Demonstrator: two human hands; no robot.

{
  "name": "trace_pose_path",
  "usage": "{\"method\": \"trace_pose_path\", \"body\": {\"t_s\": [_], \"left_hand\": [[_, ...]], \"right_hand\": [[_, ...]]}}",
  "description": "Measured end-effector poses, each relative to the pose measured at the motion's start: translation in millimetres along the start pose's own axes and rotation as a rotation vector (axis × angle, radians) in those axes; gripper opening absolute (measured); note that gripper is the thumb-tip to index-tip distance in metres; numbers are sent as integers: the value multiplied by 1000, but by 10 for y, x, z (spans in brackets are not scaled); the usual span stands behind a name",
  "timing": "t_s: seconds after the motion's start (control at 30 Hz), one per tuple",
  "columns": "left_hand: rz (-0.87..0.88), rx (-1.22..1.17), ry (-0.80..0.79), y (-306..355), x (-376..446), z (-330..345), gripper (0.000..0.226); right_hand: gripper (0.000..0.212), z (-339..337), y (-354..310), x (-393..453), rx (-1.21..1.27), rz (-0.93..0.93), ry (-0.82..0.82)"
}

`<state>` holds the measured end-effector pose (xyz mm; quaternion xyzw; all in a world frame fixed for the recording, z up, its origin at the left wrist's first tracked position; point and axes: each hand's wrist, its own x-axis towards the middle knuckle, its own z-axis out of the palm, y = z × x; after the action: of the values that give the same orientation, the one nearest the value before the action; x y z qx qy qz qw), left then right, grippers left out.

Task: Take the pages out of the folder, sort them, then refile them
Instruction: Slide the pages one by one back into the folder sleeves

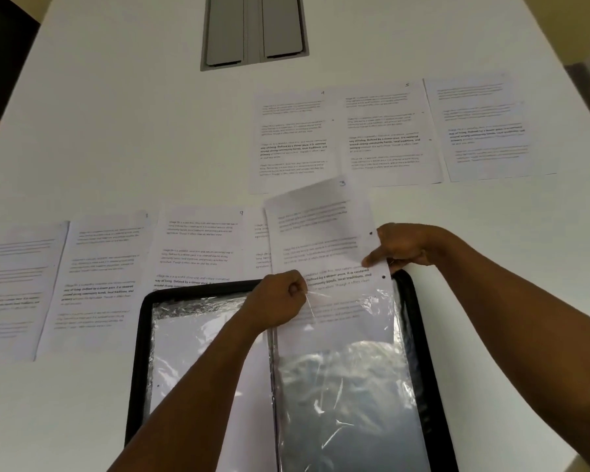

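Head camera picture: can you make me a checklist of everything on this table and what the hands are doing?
Surface: white table, with a grey hatch set into it at the far side.
Job's things: black folder lying open, with clear sleeves; page marked 3 partly in the right sleeve; loose pages laid in rows, marked 4, 5 and 9.
Clutter: nothing seen.
Hands: left hand pinches the sleeve's edge; right hand holds the page's right edge.
Cables: nothing seen.
Surroundings: dark floor past the table's corners; too blurred to tell more.
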<state>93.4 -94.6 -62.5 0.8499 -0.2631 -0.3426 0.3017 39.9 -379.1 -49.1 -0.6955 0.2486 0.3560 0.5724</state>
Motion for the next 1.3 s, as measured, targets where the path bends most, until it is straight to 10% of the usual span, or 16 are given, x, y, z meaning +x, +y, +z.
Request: {"method": "trace_pose_path", "body": {"t_s": [0.3,0.6,0.8,0.97,1.1,1.2,1.3], "left_hand": [[30,-35,-38,245,19,162,10],[34,-87,32,266,-21,188,5],[32,-65,50,279,-14,180,7],[28,-56,50,278,-15,170,6],[35,-56,50,273,-17,164,5],[27,-52,65,263,-19,162,4],[21,-59,76,261,-10,151,4]], "right_hand": [[28,157,74,151,313,-100,203],[46,15,70,-55,-91,55,-143],[42,109,52,76,60,-158,103],[46,92,18,-5,-187,-13,-207],[37,194,4,33,152,-196,100],[15,239,3,39,-95,-345,349],[6,227,-71,-32,-396,-221,86]]}}
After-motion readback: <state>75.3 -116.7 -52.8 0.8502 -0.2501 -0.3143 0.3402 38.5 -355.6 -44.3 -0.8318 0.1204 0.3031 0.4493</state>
